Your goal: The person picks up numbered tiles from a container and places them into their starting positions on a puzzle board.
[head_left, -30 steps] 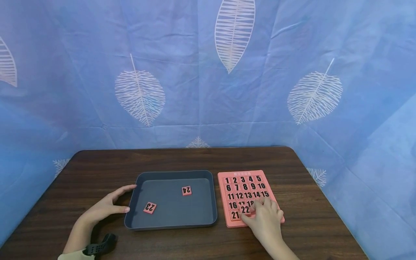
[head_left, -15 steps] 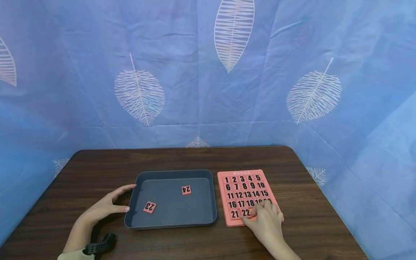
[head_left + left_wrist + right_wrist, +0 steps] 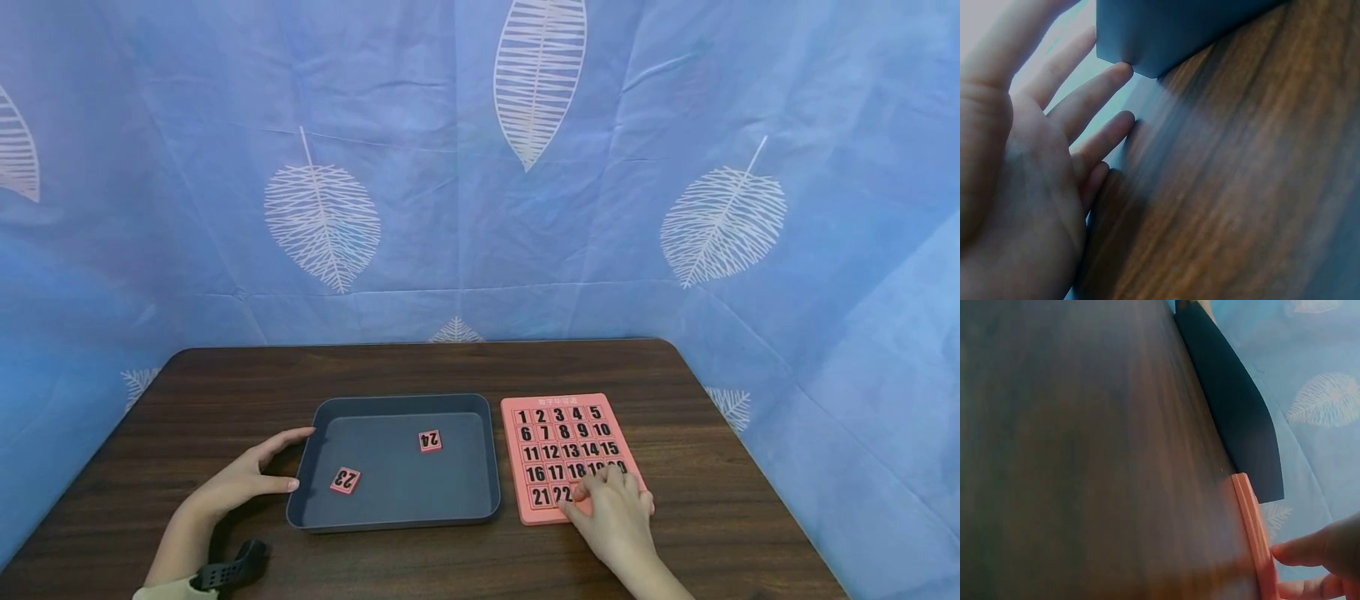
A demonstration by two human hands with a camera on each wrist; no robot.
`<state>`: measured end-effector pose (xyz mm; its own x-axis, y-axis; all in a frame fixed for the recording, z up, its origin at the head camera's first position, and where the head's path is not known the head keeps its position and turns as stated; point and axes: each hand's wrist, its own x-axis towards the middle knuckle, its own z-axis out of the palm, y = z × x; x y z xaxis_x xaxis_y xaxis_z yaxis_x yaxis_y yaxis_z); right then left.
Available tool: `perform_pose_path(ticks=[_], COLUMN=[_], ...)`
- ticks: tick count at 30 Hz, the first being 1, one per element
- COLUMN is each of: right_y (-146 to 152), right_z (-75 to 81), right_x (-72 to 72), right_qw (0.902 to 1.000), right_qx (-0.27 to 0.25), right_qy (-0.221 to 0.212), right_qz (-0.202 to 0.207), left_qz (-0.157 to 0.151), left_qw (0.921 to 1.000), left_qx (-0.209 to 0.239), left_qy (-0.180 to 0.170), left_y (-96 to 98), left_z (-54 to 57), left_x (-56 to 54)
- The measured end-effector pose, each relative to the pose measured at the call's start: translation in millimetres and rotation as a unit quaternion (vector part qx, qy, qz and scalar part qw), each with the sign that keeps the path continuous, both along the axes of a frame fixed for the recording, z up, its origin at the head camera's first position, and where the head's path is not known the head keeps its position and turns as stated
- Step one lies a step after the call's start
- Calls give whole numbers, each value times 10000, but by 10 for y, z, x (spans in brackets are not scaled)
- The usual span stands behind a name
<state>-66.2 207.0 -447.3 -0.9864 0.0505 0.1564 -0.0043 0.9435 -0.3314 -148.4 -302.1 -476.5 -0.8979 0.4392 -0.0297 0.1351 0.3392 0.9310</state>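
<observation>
A pink number board (image 3: 643, 490) lies on the table, filled with several black-numbered tiles. The tile 22 (image 3: 562, 494) sits in the bottom row beside the tile 21 (image 3: 540, 497). My right hand (image 3: 618, 517) is over the board's lower right, its thumb and index fingertip at the right side of the tile 22. In the right wrist view, fingertips (image 3: 1291, 551) are at the board's edge (image 3: 1250, 515). My left hand (image 3: 236, 483) touches the left side of a dark grey tray (image 3: 393, 521), thumb and fingers spread. Inside the tray are tiles 23 (image 3: 345, 480) and 24 (image 3: 430, 441).
A dark wooden table (image 3: 405, 567) bears the tray and the board side by side. Behind it hangs a blue cloth (image 3: 420, 208) with white leaf prints. A black band (image 3: 225, 573) is around the left wrist, next to a pale sleeve (image 3: 176, 588).
The tile 22, earlier raised and tilted in my right hand, has gone down into the bottom row and slid slightly left against the tile 21. My left hand has stayed at the tray.
</observation>
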Motion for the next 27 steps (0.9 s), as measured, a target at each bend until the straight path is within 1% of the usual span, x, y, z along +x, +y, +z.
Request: perform_pose_path(ticks=[4,9,12,17,21,27], right_y=[-2,-82,-177,-364,-495,-672], right_z=[62,126,149,172,195,263], right_x=[-13,-78,-121,-193,-262,-369], right_qw=[9996,9960,9916,9812,9721,9596], right_qx=[86,-211,-495,-766,-956,-977], right_qy=[250,705,880,1125,1121,1031], right_qz=[122,504,805,1366,1826,2429], left_qz=[-5,-22,-13,9,13,-30], left_qw=[10000,10000,10000,10000,10000,10000], left_qx=[21,47,-9,-63,-58,5], left_qy=[16,17,6,-9,7,7], left_y=[-2,-1,-1,-4,1,-2], left_z=[-2,-7,-1,12,14,-10], left_x=[-1,-4,-3,7,8,4])
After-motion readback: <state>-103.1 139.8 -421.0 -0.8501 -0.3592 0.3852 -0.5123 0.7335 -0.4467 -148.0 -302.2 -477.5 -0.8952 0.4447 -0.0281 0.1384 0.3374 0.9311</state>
